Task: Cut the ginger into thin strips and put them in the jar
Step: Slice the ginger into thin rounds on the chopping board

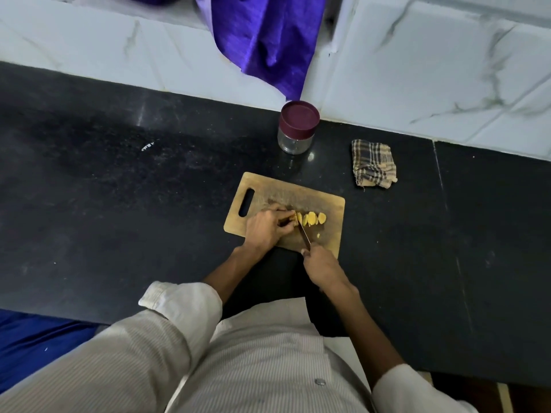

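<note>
Black counter (119, 204) is bearing a wooden board (325, 204); left hand (267, 226) is pinching ginger (310, 219), its slices lined left-right, while right hand (323, 268) is gripping the knife (304, 235), blade pointing away toward the lidded jar (296, 128).

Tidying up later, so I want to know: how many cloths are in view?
2. A checked cloth lies folded on the black counter, right of the jar. A purple cloth hangs down the tiled wall behind the jar. Others may lie out of view.

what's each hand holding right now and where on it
The right hand grips the knife by its handle. The left hand pinches the uncut end of the ginger on the board.
</note>
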Demonstrator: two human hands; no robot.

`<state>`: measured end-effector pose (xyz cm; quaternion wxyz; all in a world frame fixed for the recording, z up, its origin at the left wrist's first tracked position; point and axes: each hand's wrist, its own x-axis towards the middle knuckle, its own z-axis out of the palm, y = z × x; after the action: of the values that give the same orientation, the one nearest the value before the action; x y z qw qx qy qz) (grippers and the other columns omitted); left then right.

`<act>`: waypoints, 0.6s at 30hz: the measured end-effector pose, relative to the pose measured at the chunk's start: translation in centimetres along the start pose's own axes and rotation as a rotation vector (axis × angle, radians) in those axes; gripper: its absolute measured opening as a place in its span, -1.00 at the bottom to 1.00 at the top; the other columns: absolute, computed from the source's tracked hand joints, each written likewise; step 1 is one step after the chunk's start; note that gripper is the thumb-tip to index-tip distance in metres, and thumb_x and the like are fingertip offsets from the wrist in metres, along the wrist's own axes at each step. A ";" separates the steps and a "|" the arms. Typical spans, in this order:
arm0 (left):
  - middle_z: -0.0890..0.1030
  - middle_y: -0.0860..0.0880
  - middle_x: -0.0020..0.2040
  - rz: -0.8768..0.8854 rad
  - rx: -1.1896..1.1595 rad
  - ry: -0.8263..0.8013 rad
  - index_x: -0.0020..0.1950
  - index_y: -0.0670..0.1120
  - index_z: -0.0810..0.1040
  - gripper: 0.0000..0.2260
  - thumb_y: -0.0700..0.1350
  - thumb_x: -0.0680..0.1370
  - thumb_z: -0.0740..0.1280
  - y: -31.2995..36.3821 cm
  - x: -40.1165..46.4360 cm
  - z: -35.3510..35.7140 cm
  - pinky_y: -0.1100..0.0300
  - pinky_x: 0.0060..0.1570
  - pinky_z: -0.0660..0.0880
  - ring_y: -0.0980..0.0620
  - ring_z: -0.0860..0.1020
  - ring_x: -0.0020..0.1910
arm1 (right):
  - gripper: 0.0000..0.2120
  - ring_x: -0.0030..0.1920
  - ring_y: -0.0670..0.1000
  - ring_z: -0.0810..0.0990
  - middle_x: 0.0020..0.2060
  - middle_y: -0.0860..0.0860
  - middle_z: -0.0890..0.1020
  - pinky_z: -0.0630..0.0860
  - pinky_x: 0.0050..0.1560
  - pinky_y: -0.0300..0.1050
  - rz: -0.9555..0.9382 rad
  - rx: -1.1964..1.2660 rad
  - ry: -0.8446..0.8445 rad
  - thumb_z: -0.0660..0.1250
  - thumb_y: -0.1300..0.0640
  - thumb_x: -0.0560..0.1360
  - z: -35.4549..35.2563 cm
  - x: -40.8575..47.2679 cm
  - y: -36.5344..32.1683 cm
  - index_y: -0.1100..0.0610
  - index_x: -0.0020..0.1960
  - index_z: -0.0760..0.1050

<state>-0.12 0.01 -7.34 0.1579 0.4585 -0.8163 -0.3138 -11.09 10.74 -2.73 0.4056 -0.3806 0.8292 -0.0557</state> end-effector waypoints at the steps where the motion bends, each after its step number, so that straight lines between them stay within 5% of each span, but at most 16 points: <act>1: 0.59 0.07 0.15 0.005 -0.003 0.011 0.23 0.02 0.60 -0.70 0.03 0.51 0.38 0.1 0.0 0.0 0.13 -0.11 0.48 0.03 0.56 0.01 | -0.75 -0.09 0.12 0.57 -0.07 0.11 0.54 0.53 -0.13 0.05 0.006 0.071 -0.016 0.09 0.04 0.68 -0.1 0.1 0.3 0.17 0.20 0.43; 5: 0.59 0.04 0.12 0.002 -0.023 0.043 0.23 0.00 0.60 -0.69 0.04 0.51 0.39 0.0 0.1 -0.1 0.15 -0.10 0.47 0.03 0.56 0.02 | -0.78 -0.40 -0.02 0.38 -0.27 0.03 0.41 0.32 -0.49 -0.14 0.061 0.320 -0.046 0.08 -0.01 0.68 -0.1 -0.5 1.3 0.09 0.17 0.41; 18: 0.59 0.03 0.09 0.040 -0.035 0.072 0.21 -0.02 0.60 -0.70 0.02 0.51 0.39 -0.5 0.0 0.1 0.13 -0.14 0.52 0.08 0.55 -0.09 | -0.81 -0.46 -0.05 0.37 -0.29 0.04 0.43 0.33 -0.50 -0.15 0.062 0.457 -0.071 0.12 -0.03 0.67 -0.7 -1.3 1.9 0.05 0.14 0.42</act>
<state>0.14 -0.09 -7.75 0.2016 0.4503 -0.8134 -0.3082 -12.22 12.73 -2.21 0.5119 -0.2549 0.7914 -0.2161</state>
